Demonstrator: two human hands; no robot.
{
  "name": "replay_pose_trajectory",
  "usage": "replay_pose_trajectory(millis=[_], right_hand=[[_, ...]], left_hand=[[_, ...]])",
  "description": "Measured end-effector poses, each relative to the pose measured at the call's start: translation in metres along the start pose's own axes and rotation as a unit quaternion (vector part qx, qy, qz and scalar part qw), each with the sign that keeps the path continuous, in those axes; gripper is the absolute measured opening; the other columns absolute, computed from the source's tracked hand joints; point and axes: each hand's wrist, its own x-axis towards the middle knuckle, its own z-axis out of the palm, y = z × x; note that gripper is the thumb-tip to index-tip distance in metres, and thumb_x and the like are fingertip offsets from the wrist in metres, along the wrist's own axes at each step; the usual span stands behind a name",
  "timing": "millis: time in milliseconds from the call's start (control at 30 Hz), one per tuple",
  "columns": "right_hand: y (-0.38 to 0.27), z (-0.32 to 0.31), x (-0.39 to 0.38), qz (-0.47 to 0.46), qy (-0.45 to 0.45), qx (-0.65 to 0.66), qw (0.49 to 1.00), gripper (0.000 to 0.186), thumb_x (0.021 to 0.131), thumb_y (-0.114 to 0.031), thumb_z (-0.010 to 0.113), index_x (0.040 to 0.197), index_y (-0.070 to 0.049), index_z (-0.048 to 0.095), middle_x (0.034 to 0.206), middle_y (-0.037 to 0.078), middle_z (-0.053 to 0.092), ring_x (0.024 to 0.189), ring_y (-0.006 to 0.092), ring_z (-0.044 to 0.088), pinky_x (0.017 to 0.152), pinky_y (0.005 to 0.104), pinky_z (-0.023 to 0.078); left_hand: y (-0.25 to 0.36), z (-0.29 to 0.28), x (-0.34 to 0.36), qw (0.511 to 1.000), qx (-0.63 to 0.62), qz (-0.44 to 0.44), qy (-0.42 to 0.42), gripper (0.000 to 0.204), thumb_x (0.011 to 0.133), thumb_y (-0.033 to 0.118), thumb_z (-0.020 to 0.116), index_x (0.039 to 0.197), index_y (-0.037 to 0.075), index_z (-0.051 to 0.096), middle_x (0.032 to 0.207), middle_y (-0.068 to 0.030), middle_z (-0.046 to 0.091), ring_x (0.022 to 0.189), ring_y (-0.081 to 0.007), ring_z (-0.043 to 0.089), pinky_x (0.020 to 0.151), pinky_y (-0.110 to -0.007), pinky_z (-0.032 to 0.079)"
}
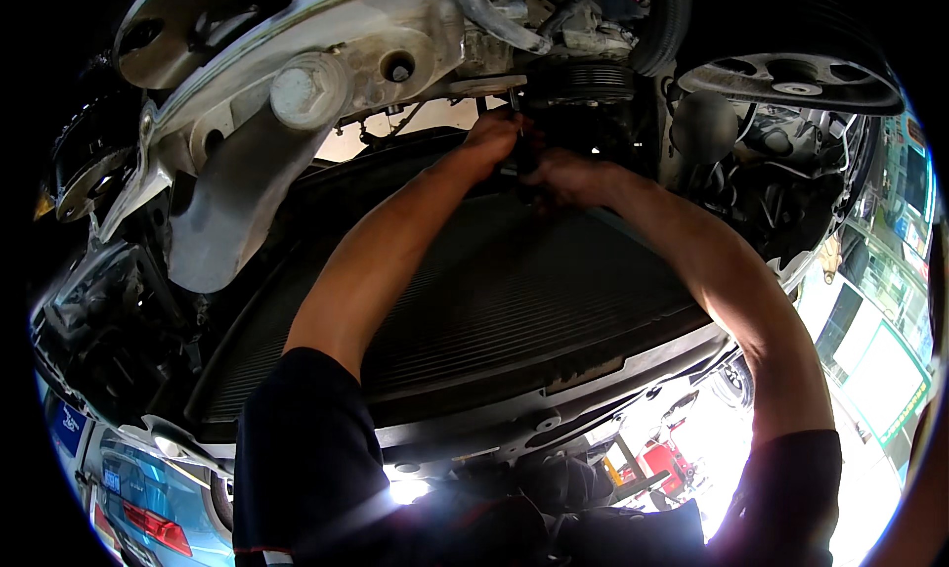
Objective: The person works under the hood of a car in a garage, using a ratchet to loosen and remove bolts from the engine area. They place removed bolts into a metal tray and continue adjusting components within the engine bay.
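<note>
Both bare arms of the person reach up from the lower edge, in dark sleeves (301, 458), under the front part of a vehicle, and the hands come near to each other in a dark gap at the upper middle. The left hand (490, 140) is bent inward just below a thin upright shaft (514, 100), which stands at the upper end of this gap. The right hand (571, 178) is a little lower and to the right, turned toward the left one. The fingers of both hands go into shadow, so I cannot tell if they are pinching something or are only pressed together; whether the shaft is touched is also not clear. Below the hands, a wide dark panel with fine ribs (494, 295) extends behind the forearms. Above the right hand there is a grooved pulley (590, 81), and farther right a larger wheel with openings (796, 88). At upper left, a big bolt head (299, 94) sits in a pale metal bracket (371, 38). A blue car (138, 478) is seen at lower left, and red equipment (664, 463) at lower right, well apart from the hands.
</note>
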Motion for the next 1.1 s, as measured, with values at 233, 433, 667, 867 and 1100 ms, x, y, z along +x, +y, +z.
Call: replay_pose_trajectory(millis=[233,433,667,867,1100], right_hand=[[-0.01,0.014,-0.01,-0.018,0.141,-0.26,0.955,0.026,0.082,-0.025,0.07,0.09,-0.001,0.064,0.076,0.008,0.066,0.055,0.0171,0.063,0.058,0.0304,0.054],[0.006,-0.009,0.005,0.003,0.0,0.017,1.0,0.031,0.078,-0.023,0.075,0.092,0.002,0.063,0.082,0.011,0.068,0.061,0.0163,0.065,0.059,0.0321,0.055],[-0.02,0.019,-0.018,0.041,0.114,-0.302,0.946,0.025,0.081,-0.016,0.071,0.098,0.001,0.062,0.094,0.01,0.066,0.082,0.0185,0.066,0.066,0.0355,0.057],[-0.002,0.012,0.001,-0.009,-0.085,0.092,0.992,0.031,0.081,-0.021,0.071,0.099,0.003,0.062,0.08,0.012,0.067,0.066,0.0193,0.067,0.064,0.0358,0.058],[-0.012,0.028,-0.023,-0.008,0.131,-0.188,0.973,0.023,0.085,-0.015,0.067,0.1,0.001,0.063,0.08,0.009,0.066,0.069,0.0202,0.067,0.063,0.0349,0.059]], left_hand=[[0.036,0.019,-0.039,0.918,0.373,-0.11,0.081,0.059,0.078,0.052,0.069,0.11,0.002,0.066,0.112,-0.0164,0.066,0.1,-0.0239,0.064,0.088,-0.036,0.048],[0.018,0.011,-0.033,0.942,0.316,-0.053,0.096,0.057,0.077,0.047,0.072,0.109,0.001,0.067,0.109,-0.0186,0.066,0.098,-0.0254,0.064,0.086,-0.035,0.049],[0.037,0.023,-0.05,0.919,0.385,-0.066,0.053,0.052,0.081,0.038,0.07,0.115,0.0,0.063,0.111,-0.0157,0.066,0.105,-0.0255,0.061,0.09,-0.034,0.048],[-0.025,-0.027,-0.017,0.966,0.243,0.005,0.088,0.054,0.081,0.038,0.07,0.121,0.002,0.061,0.11,-0.0135,0.067,0.099,-0.0251,0.064,0.085,-0.034,0.05],[0.025,0.009,-0.04,0.945,0.308,-0.104,0.021,0.058,0.079,0.04,0.073,0.122,0.002,0.06,0.116,-0.0132,0.063,0.106,-0.0233,0.06,0.086,-0.033,0.048]])
